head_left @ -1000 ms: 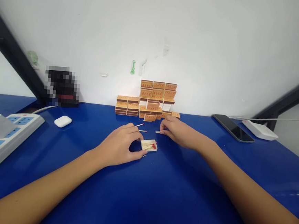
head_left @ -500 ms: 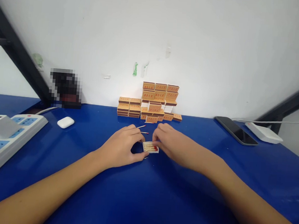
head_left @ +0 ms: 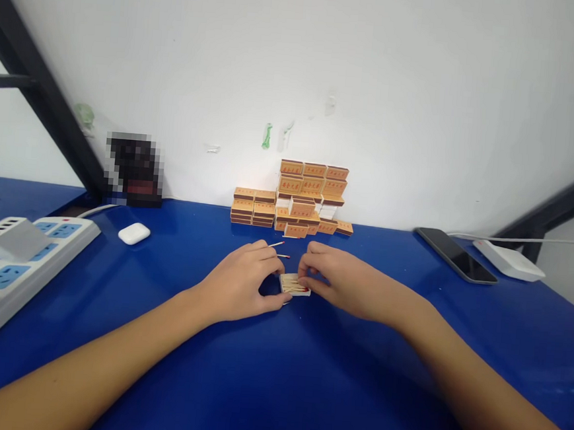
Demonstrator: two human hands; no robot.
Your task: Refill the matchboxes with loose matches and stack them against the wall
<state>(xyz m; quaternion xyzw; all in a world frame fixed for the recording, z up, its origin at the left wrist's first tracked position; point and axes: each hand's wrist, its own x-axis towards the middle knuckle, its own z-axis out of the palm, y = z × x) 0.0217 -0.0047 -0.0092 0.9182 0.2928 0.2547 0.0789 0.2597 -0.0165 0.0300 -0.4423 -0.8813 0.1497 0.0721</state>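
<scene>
A small white matchbox tray [head_left: 301,293] lies on the blue table, filled with pale wooden matches [head_left: 291,283] whose red heads point right. Around its left end curve the thumb and index finger of my left hand [head_left: 244,281], holding it from the near and far sides. My right hand [head_left: 334,275] reaches into the tray from the right, thumb and fingertips closed together on the matches near their heads; how many they pinch is hidden. Two loose matches [head_left: 280,255] lie beyond my left fingers, partly covered by them.
Stacked matchboxes [head_left: 312,187] stand against the wall, with a lower stack [head_left: 253,209] to their left. A power strip [head_left: 74,235] and a white earbud case [head_left: 134,233] sit at left. On the right are a phone [head_left: 455,255] and a white device [head_left: 507,260] with a cable.
The view has shifted slightly, moving everything a little right. My right fingertips have shifted slightly over the matches in the tray. My left hand keeps its hold on the tray.
</scene>
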